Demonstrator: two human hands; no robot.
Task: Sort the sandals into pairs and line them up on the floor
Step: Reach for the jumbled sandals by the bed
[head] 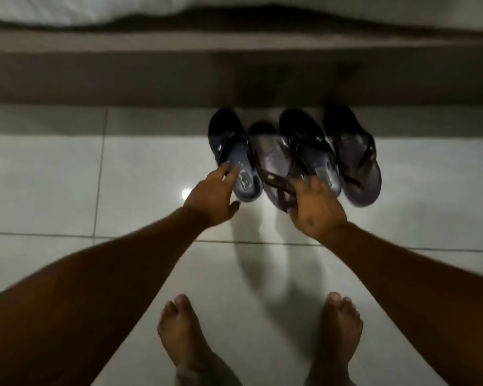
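Observation:
Several sandals lie side by side on the tiled floor against the bed base, alternating in kind. From the left: a blue-grey sandal [234, 151], a purple-brown flip-flop [273, 162], a second blue-grey sandal [310, 146], and a second purple flip-flop [354, 162]. My left hand [212, 196] has its fingers spread, and the fingertips rest on the heel end of the left blue-grey sandal. My right hand [315, 207] hovers over the heel of the first flip-flop. Its fingers curl down by the strap and are hidden behind the back of the hand.
A brown bed base [123, 76] with white bedding above runs across the top, right behind the sandals. My bare feet [179, 330] stand on the glossy white tiles [53, 176] near the bottom edge. Tiled floor stretches left and right of the sandals.

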